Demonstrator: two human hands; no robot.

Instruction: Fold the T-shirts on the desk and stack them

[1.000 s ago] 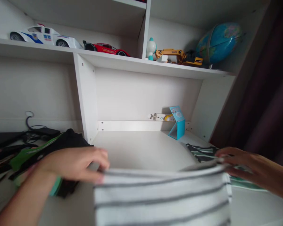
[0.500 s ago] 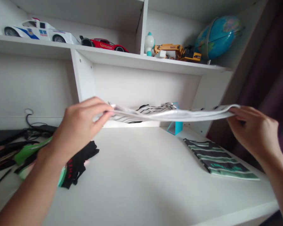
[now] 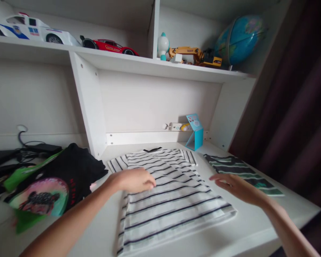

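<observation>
A white T-shirt with black stripes (image 3: 168, 203) lies spread on the white desk, its dark-trimmed neckline toward the back and its hem toward me. My left hand (image 3: 136, 180) is over the shirt's left side, fingers loosely bent and not gripping the cloth; whether they touch it I cannot tell. Off the shirt's right edge, my right hand (image 3: 231, 184) hovers with its fingers extended and nothing in them. A folded dark shirt with green stripes (image 3: 243, 171) lies just beyond that hand.
On the left are a black shirt with a printed picture (image 3: 75, 167), green cloth (image 3: 29, 221) and a hanger (image 3: 21, 135). A blue stand (image 3: 198, 139) and a power strip (image 3: 176, 126) sit at the back. Toy cars (image 3: 109, 47), a toy excavator (image 3: 195, 55) and a globe (image 3: 239, 39) occupy the shelf above.
The striped T-shirt, stretched in the air between both hands before, now lies flat on the desk. Both hands have let go, come down and moved closer together.
</observation>
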